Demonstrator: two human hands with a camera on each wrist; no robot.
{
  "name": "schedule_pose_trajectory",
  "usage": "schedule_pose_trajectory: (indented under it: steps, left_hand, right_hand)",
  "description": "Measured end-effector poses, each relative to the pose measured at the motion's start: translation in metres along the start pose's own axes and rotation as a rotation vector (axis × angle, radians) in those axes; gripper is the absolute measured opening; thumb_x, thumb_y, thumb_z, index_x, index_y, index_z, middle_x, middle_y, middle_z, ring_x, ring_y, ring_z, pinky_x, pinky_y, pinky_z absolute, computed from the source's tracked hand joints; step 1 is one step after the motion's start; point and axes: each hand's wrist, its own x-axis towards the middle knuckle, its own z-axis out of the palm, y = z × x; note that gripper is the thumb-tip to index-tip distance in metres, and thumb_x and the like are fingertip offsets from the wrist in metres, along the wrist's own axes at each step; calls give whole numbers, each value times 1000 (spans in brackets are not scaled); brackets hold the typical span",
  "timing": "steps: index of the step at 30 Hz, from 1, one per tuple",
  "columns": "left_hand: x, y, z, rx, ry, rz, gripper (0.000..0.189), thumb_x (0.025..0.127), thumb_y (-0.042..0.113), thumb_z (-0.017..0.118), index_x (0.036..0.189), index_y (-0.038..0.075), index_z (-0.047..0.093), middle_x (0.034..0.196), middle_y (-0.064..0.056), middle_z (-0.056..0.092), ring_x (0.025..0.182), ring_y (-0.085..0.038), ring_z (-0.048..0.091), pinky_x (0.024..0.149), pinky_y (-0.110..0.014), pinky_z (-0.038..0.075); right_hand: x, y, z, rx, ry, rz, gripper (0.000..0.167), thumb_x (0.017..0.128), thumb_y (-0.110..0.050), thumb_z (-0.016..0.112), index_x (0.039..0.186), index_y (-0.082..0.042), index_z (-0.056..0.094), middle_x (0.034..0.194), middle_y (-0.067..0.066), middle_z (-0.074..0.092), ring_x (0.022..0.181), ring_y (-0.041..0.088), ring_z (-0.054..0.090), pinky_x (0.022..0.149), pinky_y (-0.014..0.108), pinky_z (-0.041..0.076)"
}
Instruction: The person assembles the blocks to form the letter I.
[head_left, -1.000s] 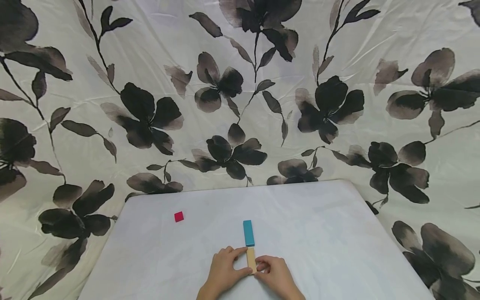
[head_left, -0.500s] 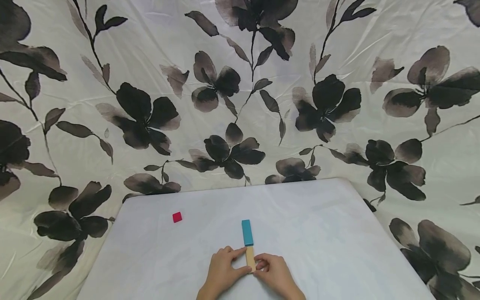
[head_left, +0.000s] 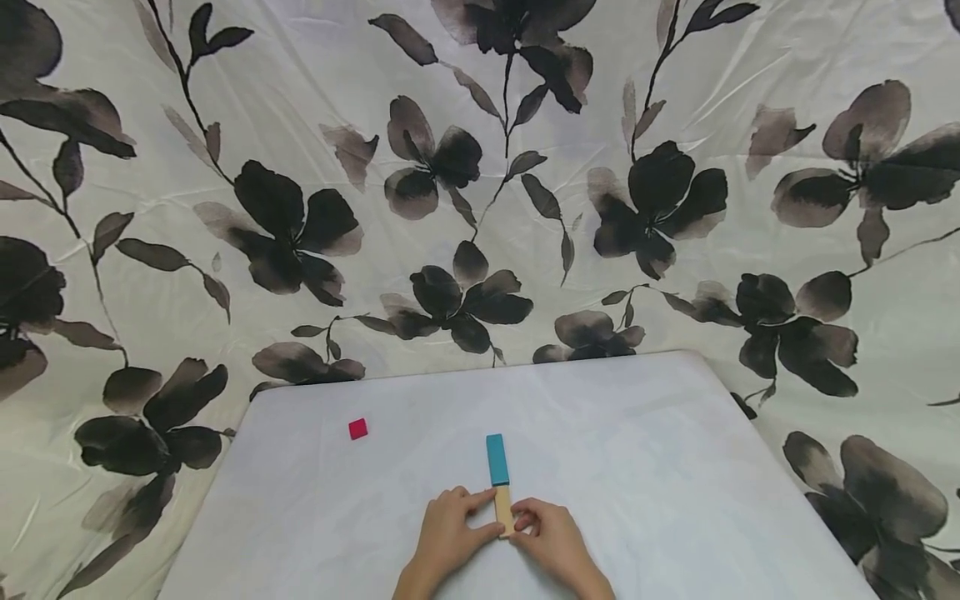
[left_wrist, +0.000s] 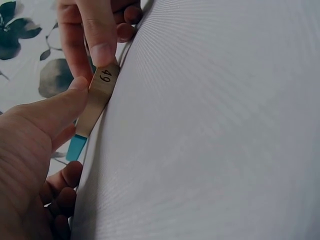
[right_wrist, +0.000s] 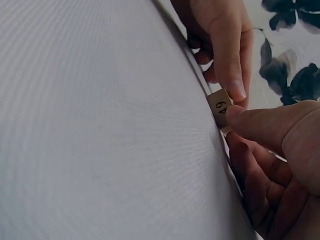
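Note:
A plain wooden block [head_left: 504, 510] lies lengthwise on the white-covered table, with dark digits printed on its near end face. Its far end meets the near end of a blue block [head_left: 497, 459], and the two stand in one line. My left hand [head_left: 452, 533] holds the wooden block from the left, index fingertip near the far end and thumb near the close end. From the right, my right hand [head_left: 553, 537] grips the same block near its close end, thumb at the corner and the other fingers curled. In the left wrist view the blue block [left_wrist: 76, 147] shows beyond the wooden one.
A small red cube [head_left: 358, 429] sits on the table [head_left: 637, 467] to the back left of the blocks. Behind the table's far edge hangs a pale cloth [head_left: 555, 325] with dark flowers.
The thin gap between the wooden and blue blocks has closed, as both hands slid the wooden block slightly forward. The head view has shifted a little.

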Motion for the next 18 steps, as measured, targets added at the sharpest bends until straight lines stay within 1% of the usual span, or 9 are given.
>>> schedule_pose_trajectory:
  steps: [4,9,13,18]
  left_hand:
    - [1,1,0,-1,3,12,59,73,65,71,122,32,70,71,14,45,63,-8,36,60,-28,28]
    - [0,0,0,14,20,8,59,73,66,70,121,32,70,70,15,45,62,-7,36,60,-28,29]
    - [0,1,1,11,21,16,60,73,68,68,122,32,69,71,14,44,63,-7,36,61,-28,28]
    - [0,2,3,5,45,31,62,73,70,66,122,32,70,70,13,44,62,-8,35,60,-29,28]
  right_hand:
    - [1,2,1,-23,8,20,30,78,-13,81,106,-11,70,76,-15,62,56,4,51,50,23,41]
    - [1,3,2,-21,10,8,30,78,-14,80,107,-12,70,77,-16,62,56,4,51,49,23,41]
    - [1,3,3,-41,19,20,31,78,-15,80,107,-12,70,77,-16,61,56,4,51,50,23,41]
    - [1,4,2,-46,28,32,31,78,-14,80,108,-13,69,77,-16,60,56,4,51,49,23,41]
